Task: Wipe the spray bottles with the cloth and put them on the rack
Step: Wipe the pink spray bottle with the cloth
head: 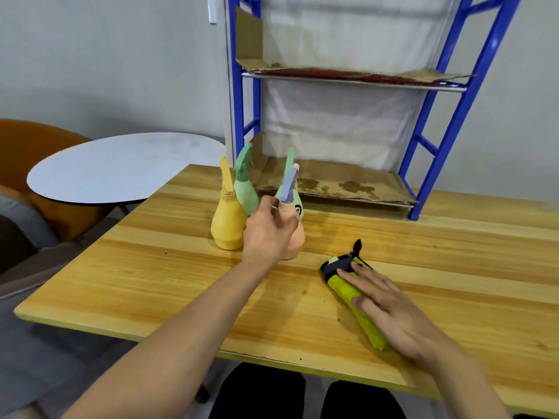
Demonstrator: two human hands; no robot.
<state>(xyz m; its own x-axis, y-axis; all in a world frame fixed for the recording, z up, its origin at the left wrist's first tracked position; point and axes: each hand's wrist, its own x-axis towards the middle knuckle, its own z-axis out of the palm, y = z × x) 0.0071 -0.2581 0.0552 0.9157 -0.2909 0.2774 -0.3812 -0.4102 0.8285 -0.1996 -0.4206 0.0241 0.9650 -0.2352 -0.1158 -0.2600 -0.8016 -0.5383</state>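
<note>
Several spray bottles stand in a cluster on the wooden table [151, 282]: a yellow bottle [225, 225], a green bottle [245, 189], a second green bottle [291, 189] behind, and a peach bottle [296, 237] with a blue trigger. My left hand [267, 232] wraps around the peach bottle's neck and body. A rolled yellow-green cloth [363, 313] with a black end lies to the right. My right hand [390, 309] rests flat on top of it, fingers spread. The blue rack [459, 116] stands at the table's back, its shelves lined with cardboard.
A round white table [121, 167] and an orange chair [30, 146] stand to the left. The rack's bottom shelf [332, 182] carries stained cardboard, just behind the bottles. My knees show below the table's near edge.
</note>
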